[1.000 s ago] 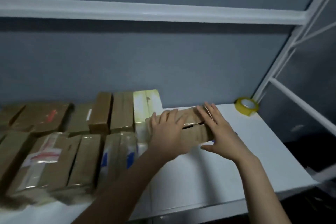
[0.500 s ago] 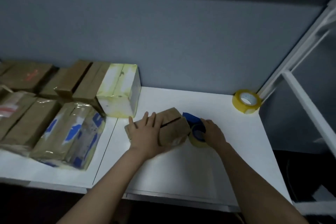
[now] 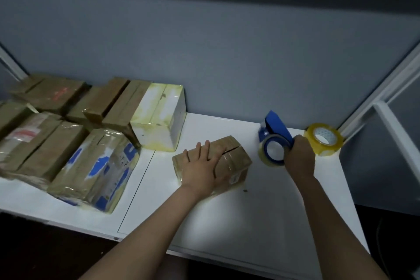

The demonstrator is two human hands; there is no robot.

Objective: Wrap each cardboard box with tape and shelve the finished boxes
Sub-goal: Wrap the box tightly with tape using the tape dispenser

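On the white shelf (image 3: 261, 216), near the middle of its right-hand panel, lies the cardboard box (image 3: 237, 158). It sits flat, its long axis running on a slant from near left to far right, and glossy tape already crosses it. A dark slit cuts across its top. A small pale label is stuck on the near right face; its print is too small to read.

The left hand (image 3: 202, 167) rests flat on the box top, fingers straight and slightly apart, pointing away toward the wall.

Right of the box and clear of it, the right hand (image 3: 300, 158) grips a blue tape dispenser (image 3: 276, 127), fingers curled round its handle. The dispenser's tape roll (image 3: 263, 153) faces the camera. Whether it touches the shelf cannot be told.

Just behind that hand, in the far right corner, a spare yellow tape roll (image 3: 323, 140) lies flat.

To the left stands a white box (image 3: 159, 120) wrapped in yellowish tape. Nearer, a taped box with blue printing (image 3: 100, 166) shows no legible words. Beyond it lie more brown taped boxes (image 3: 45, 143), one with a blurred red mark.
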